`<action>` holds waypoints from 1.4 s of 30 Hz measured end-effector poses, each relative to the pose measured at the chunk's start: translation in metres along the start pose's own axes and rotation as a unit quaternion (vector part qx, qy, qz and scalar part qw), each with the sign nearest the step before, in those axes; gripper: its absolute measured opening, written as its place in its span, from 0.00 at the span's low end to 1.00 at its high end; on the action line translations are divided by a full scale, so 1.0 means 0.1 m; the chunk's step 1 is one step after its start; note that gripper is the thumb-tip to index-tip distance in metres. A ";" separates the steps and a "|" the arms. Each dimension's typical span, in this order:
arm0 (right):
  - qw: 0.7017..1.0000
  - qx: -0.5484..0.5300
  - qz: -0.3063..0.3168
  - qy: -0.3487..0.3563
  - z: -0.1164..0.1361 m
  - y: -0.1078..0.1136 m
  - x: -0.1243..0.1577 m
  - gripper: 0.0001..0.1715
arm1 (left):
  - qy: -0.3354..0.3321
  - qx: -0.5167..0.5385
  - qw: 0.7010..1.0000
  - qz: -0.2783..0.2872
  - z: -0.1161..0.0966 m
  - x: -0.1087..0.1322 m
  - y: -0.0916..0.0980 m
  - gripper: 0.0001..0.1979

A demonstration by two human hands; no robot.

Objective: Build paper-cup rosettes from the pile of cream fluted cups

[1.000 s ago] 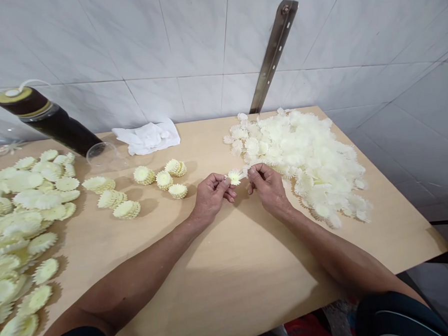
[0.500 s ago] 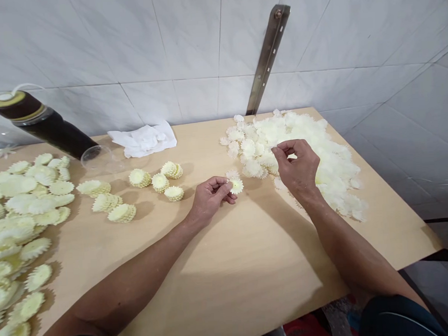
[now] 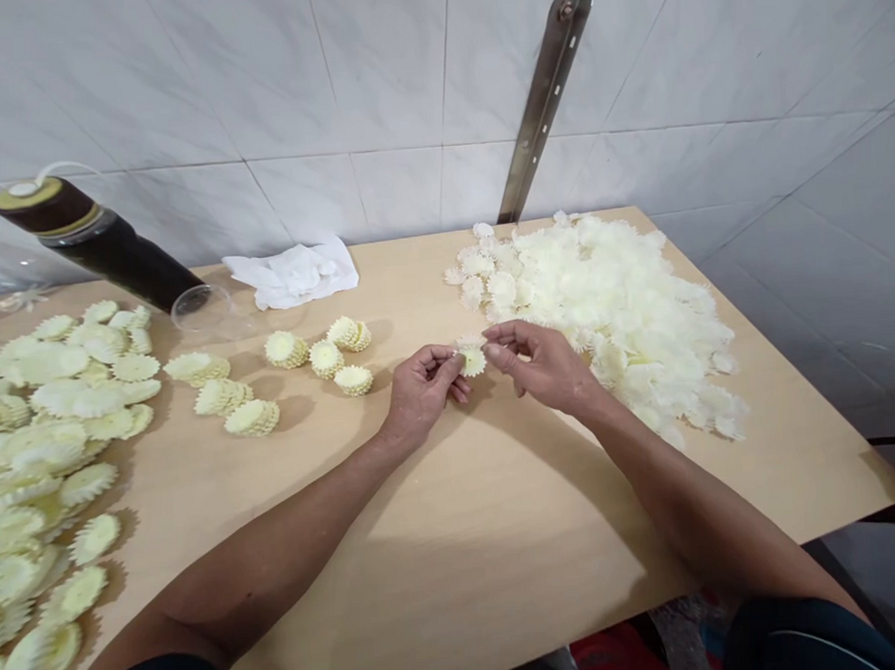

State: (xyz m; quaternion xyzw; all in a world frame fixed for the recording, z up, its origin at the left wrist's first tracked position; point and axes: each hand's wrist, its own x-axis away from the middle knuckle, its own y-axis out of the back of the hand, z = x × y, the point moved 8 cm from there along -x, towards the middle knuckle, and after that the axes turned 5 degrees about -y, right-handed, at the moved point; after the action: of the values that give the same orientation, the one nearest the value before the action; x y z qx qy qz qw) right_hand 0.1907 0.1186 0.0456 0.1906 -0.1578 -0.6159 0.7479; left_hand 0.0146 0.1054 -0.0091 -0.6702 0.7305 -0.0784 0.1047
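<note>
Between the thumb and fingers of my left hand is a pale yellow flower-shaped petal disc with a toothed rim and a small dark dot at its centre. My right hand is pinched at the disc's right edge, thumb and forefinger close together. Whether a separate thin petal layer is between those fingers I cannot tell. Behind the right hand spreads a large heap of thin, pale petal layers. Left of my left hand stand several short stacks of yellow petal discs.
A big pile of thicker yellow petal discs covers the table's left side. Behind it lean a dark bottle and a clear plastic lid. White crumpled tissue lies near the wall. A slotted metal bracket stands against the tiles.
My right hand has moved left and down from above the heap of petal layers to the disc in my left hand. My left hand stays put, and the view has shifted slightly.
</note>
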 end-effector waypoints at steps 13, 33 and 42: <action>1.000 0.018 -0.014 0.006 -0.09 -0.23 0.03 0.18 | -0.027 -0.051 0.998 0.025 -0.05 0.04 -0.06 0.20; 0.997 -0.042 -0.056 -0.018 -0.17 -0.22 0.03 0.17 | 0.018 -0.002 1.000 0.008 -0.01 0.00 -0.01 0.24; 0.992 -0.114 -0.040 -0.042 -0.16 -0.23 0.02 0.21 | 0.016 -0.002 0.999 0.030 0.00 0.01 -0.04 0.26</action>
State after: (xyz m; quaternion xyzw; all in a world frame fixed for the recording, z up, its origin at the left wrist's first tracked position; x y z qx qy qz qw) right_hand 0.1792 0.1142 0.0208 0.0844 -0.1102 -0.6670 0.7320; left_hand 0.0182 0.1045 -0.0083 -0.6470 0.7519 -0.0844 0.0944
